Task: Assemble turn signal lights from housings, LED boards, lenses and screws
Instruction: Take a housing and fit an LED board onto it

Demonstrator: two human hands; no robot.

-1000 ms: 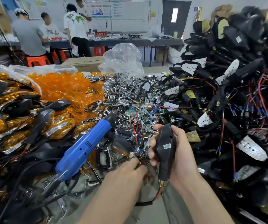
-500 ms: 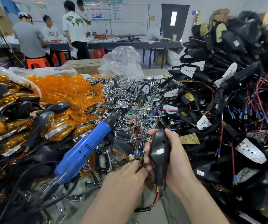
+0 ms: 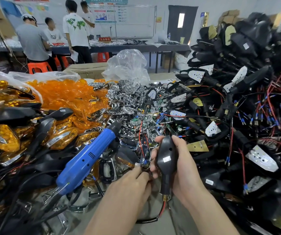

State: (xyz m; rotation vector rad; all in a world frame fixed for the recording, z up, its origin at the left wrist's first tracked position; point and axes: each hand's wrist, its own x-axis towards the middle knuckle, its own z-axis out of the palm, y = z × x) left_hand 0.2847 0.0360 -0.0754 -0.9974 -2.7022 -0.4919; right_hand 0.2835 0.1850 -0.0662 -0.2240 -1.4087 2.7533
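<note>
Near centre, the right hand (image 3: 185, 167) grasps a black housing (image 3: 166, 156), fingers curled round it. The shell's back faces the camera, so whatever sits inside is hidden. Its stalk points toward the near edge, and a red and black lead (image 3: 160, 212) trails from it. Just left, the left hand (image 3: 131, 182) reaches its fingertips into the clutter beside the housing; whether they pinch a small part or only touch it cannot be told. A blue electric screwdriver (image 3: 89, 158) lies to the left, its tip lost among chrome reflectors (image 3: 124, 97). Amber lenses (image 3: 63, 95) are heaped at far left. The heap of wired housings (image 3: 238, 107) on the right is cut off by the frame.
</note>
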